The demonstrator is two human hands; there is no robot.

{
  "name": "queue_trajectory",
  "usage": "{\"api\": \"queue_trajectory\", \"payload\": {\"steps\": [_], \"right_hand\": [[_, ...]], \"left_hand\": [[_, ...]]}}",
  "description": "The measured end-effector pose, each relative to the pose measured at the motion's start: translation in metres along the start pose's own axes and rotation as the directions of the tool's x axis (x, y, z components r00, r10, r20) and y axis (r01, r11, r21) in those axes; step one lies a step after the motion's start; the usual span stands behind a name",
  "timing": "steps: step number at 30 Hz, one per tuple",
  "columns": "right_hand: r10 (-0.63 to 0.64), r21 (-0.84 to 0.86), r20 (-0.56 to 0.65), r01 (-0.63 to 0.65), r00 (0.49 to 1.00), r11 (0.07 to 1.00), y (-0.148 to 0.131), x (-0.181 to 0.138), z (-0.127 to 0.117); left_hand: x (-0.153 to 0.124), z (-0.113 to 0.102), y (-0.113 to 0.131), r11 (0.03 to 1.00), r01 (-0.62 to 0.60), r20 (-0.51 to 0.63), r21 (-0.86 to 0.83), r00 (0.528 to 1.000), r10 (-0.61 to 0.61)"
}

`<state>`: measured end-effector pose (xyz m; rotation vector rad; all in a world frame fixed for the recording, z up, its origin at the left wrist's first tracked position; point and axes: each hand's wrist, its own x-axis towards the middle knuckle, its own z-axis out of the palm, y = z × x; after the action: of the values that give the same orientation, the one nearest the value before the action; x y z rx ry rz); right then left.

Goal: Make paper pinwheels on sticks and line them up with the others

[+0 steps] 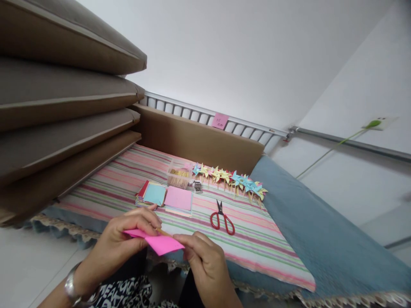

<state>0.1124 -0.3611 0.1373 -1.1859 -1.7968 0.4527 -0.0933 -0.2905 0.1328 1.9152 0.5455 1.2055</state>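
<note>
A bright pink sheet of paper [163, 245] with bent or folded edges is held up in front of me, above the bed's near edge. My left hand [128, 231] is closed on its left side between thumb and fingers. My right hand [207, 256] pinches its right corner. A thin tan strip, perhaps a wooden stick [164, 232], shows along the top of the paper between both hands; its ends are hidden by my fingers. Red-handled scissors [222, 219] lie beyond my right hand. Past my left hand lie stacks of blue paper squares [154, 194] and pink paper squares [178, 199].
Several paper pinwheels on sticks [231, 177] stand in a row at the back. Left of them is a clear plastic box [179, 177] of thin sticks, with a small metal-and-dark item [198, 186] beside it. Stacked brown cushions [64, 90] rise on the left.
</note>
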Motion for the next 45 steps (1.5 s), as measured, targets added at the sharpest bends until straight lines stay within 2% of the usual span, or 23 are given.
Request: {"api": "queue_trajectory", "payload": {"steps": [7, 14, 23, 27, 36, 39, 45], "right_hand": [[-0.048, -0.034, -0.015, 0.048, 0.999, 0.998, -0.002, -0.001, -0.001], [-0.022, -0.069, 0.000, 0.022, 1.000, 0.997, -0.003, -0.003, 0.001], [-0.045, -0.069, -0.017, 0.044, 0.999, 0.997, 0.000, -0.003, 0.001], [-0.009, -0.051, -0.016, 0.008, 1.000, 0.999, 0.001, -0.003, 0.002], [0.038, 0.020, -0.085, -0.037, 0.996, 0.999, 0.015, -0.003, 0.006], [0.049, 0.035, -0.103, -0.045, 0.994, 0.998, 0.018, -0.002, 0.008], [0.107, 0.081, -0.091, -0.099, 0.990, 0.992, 0.024, -0.001, 0.010]], "left_hand": [[0.000, 0.000, -0.002, 1.000, -0.024, 0.000, 0.006, 1.000, 0.024], [0.003, 0.003, 0.004, 0.999, -0.027, -0.050, -0.018, 0.998, 0.026], [0.004, 0.003, 0.002, 0.999, -0.022, -0.056, -0.029, 0.998, 0.021], [0.006, 0.006, -0.001, 0.994, 0.077, -0.117, -0.083, 0.989, -0.087], [0.014, 0.019, -0.010, 0.913, 0.232, -0.047, -0.337, 0.964, -0.263], [0.014, 0.022, -0.014, 0.856, 0.295, -0.061, -0.424, 0.934, -0.352], [0.014, 0.026, -0.022, 0.796, 0.404, -0.094, -0.451, 0.865, -0.492]]}}
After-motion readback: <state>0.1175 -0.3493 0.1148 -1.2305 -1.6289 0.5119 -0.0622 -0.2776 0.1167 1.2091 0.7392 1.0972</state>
